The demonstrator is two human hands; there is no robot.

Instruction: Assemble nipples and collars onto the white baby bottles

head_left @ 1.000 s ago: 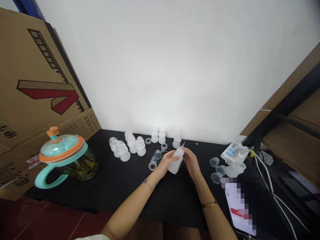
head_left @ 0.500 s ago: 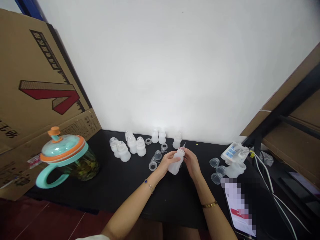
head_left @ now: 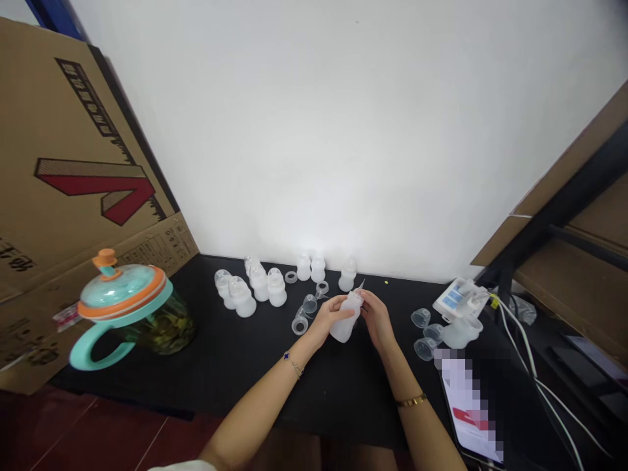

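Observation:
My left hand (head_left: 328,318) is wrapped round a translucent white plastic bottle (head_left: 345,320), held tilted above the black table (head_left: 255,366). My right hand (head_left: 377,318) pinches at the bottle's neck, its fingers closed on the top end; what it holds there is too small to make out. Several more white bottles (head_left: 255,286) stand in a group to the left, and three (head_left: 318,268) stand by the wall. Loose clear rings and caps (head_left: 304,314) lie just left of my left hand.
A glass jug with a teal handle and orange-rimmed lid (head_left: 128,313) stands at the left, before a leaning cardboard box (head_left: 73,176). Clear cups (head_left: 424,330), a small white device (head_left: 454,299) with cables and a phone (head_left: 471,409) lie at the right.

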